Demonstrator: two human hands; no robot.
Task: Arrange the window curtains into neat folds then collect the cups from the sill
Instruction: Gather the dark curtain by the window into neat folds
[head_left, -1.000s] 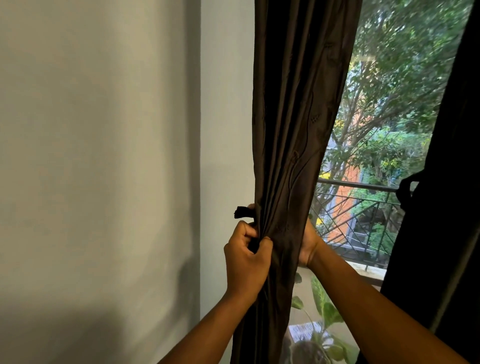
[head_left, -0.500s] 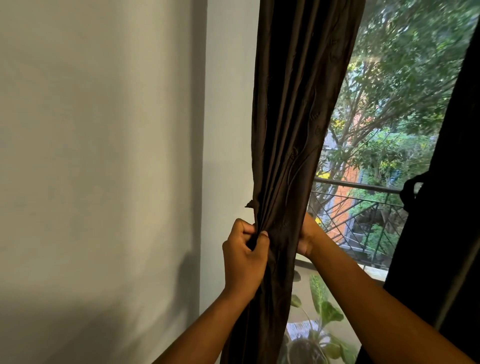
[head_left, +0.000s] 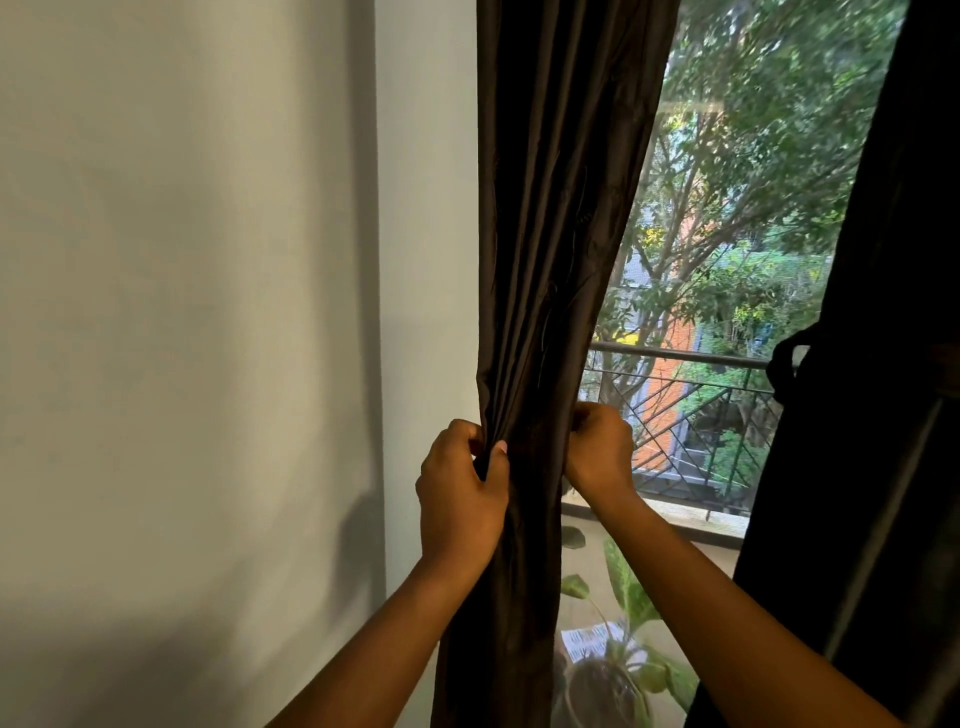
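Observation:
A dark brown curtain (head_left: 550, 218) hangs gathered in narrow vertical folds at the window's left side. My left hand (head_left: 460, 493) grips the bunched folds on the curtain's left edge, thumb and fingers curled into the fabric. My right hand (head_left: 600, 449) holds the curtain's right edge at about the same height, fingers curled round it. A second dark curtain (head_left: 872, 415) hangs at the right, bound by a tie (head_left: 782, 364). No cups and no sill top show in this view.
A pale wall (head_left: 208, 312) fills the left half. Through the window (head_left: 727, 234) I see trees, a metal balcony railing (head_left: 691, 358) and a potted plant (head_left: 618, 670) low down behind the glass.
My right hand has come round from behind the curtain to its right edge, now in front and visible. The small dark tab beside my left hand is gone from sight.

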